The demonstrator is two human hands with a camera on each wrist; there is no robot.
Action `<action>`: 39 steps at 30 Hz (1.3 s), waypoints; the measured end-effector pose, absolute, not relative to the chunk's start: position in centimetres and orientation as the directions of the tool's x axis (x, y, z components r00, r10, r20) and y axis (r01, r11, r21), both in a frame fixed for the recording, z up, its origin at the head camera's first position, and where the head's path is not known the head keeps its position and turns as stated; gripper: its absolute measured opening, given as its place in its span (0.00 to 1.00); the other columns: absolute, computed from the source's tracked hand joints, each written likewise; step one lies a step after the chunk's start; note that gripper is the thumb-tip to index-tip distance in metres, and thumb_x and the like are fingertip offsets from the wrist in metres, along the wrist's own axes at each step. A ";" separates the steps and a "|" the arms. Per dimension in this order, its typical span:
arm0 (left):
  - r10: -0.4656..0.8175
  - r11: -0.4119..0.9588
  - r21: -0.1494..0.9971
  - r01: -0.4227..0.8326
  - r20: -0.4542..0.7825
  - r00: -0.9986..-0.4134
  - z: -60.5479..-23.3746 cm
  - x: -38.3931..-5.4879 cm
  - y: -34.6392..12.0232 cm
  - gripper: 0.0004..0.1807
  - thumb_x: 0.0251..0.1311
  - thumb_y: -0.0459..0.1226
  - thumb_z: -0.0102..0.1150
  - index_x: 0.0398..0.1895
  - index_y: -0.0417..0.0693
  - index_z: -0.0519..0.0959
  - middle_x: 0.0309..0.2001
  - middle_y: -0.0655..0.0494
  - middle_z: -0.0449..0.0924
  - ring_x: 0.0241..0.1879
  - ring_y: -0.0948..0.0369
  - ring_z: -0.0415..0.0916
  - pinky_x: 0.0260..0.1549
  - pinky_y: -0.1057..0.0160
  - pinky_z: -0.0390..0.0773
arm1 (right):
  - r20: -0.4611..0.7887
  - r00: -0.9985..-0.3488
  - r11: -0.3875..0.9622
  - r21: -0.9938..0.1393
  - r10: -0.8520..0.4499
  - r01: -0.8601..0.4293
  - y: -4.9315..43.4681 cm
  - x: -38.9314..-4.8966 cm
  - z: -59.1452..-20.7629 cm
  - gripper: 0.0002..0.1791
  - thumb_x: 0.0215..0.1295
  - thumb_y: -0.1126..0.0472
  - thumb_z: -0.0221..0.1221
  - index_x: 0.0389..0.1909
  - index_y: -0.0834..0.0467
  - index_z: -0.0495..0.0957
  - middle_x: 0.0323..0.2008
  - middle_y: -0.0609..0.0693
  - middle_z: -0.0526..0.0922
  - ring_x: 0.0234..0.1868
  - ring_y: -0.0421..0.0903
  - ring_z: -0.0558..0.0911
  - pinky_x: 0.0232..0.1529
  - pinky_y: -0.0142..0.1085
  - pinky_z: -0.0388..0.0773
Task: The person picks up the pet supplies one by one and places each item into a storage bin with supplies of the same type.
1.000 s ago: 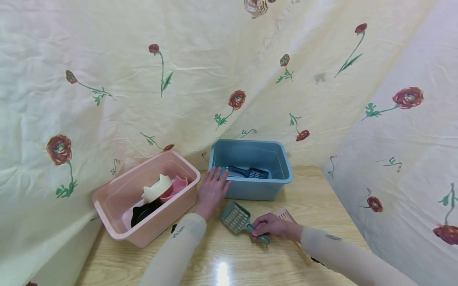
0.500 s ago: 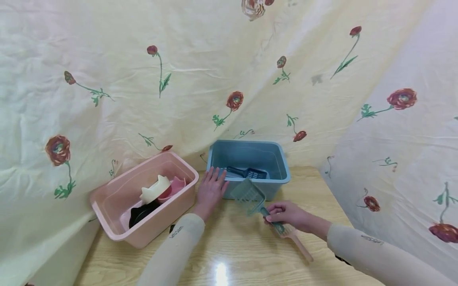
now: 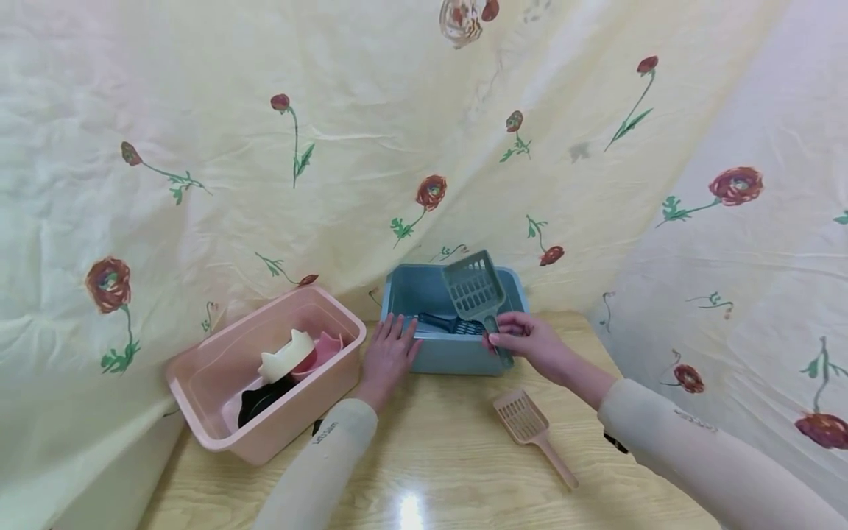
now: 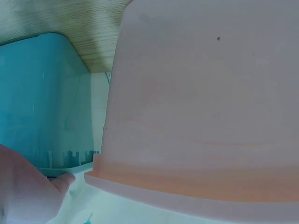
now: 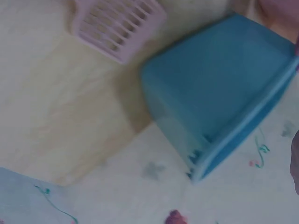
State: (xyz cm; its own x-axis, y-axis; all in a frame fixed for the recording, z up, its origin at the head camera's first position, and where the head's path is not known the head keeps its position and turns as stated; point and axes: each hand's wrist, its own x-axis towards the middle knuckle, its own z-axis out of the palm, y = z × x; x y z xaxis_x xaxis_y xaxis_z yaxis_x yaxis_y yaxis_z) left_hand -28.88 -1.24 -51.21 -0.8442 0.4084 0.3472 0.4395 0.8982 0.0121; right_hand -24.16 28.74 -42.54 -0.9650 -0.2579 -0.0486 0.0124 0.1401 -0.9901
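My right hand point(image 3: 535, 344) pinches the handle of a grey-green litter scoop point(image 3: 473, 287), its slotted blade raised over the blue bin point(image 3: 457, 359). Inside that bin lies a dark blue litter scoop point(image 3: 434, 321), partly covered by the raised one. My left hand point(image 3: 387, 359) rests with fingers extended on the bin's front left rim; in the left wrist view the thumb point(image 4: 63, 182) lies along the rim. On the table in front sits a pink litter scoop point(image 3: 522, 418), handle toward the lower right. The right wrist view shows the blue bin point(image 5: 219, 74) but not the held scoop.
A pink bin point(image 3: 285, 405) stands at the left, close beside my left forearm. It contains a white cat-eared bowl point(image 3: 288, 357), a pink one point(image 3: 324, 352) and a black one point(image 3: 261, 400). Behind the wooden table point(image 3: 450, 471) hangs a flowered cloth point(image 3: 371, 147).
My right hand has lifted the grey-green scoop from the table up over the blue bin, turning its blade upward. The pink scoop is now uncovered. My left hand has stayed at the rim.
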 end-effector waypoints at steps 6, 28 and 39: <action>0.401 0.899 0.020 0.437 0.360 -0.842 -51.8 -28.9 -1.5 0.29 0.82 0.54 0.50 0.79 0.55 0.73 0.75 0.44 0.74 0.78 0.46 0.66 0.78 0.48 0.65 | 0.016 -0.970 0.133 -0.990 -0.242 -0.050 26.7 -27.4 -41.2 0.18 0.76 0.66 0.65 0.60 0.66 0.74 0.43 0.45 0.90 0.46 0.40 0.91 0.48 0.33 0.84; 0.401 0.903 0.007 0.430 0.349 -0.847 -52.1 -29.1 -1.3 0.28 0.83 0.54 0.49 0.78 0.55 0.73 0.75 0.45 0.73 0.78 0.46 0.65 0.78 0.48 0.65 | 0.178 -0.967 0.193 -0.958 -0.184 -0.213 23.5 -37.3 -42.0 0.15 0.73 0.61 0.69 0.54 0.64 0.81 0.39 0.42 0.92 0.42 0.40 0.91 0.43 0.33 0.82; 0.394 0.907 -0.010 0.421 0.370 -0.841 -51.9 -29.5 -1.3 0.28 0.83 0.55 0.48 0.77 0.56 0.74 0.75 0.46 0.74 0.78 0.47 0.66 0.78 0.49 0.64 | 0.131 -0.971 0.337 -0.922 -0.198 -0.193 24.1 -39.4 -45.4 0.20 0.73 0.62 0.68 0.60 0.67 0.79 0.53 0.57 0.88 0.53 0.44 0.86 0.53 0.35 0.83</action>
State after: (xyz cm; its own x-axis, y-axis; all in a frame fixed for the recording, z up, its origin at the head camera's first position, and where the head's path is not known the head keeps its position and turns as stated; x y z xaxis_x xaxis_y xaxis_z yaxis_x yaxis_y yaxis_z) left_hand -29.48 -1.31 -51.92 -0.8414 0.3942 0.3695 0.4207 0.9071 -0.0098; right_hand -39.40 24.08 -45.43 -0.9714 -0.1978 0.1310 -0.1929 0.3365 -0.9217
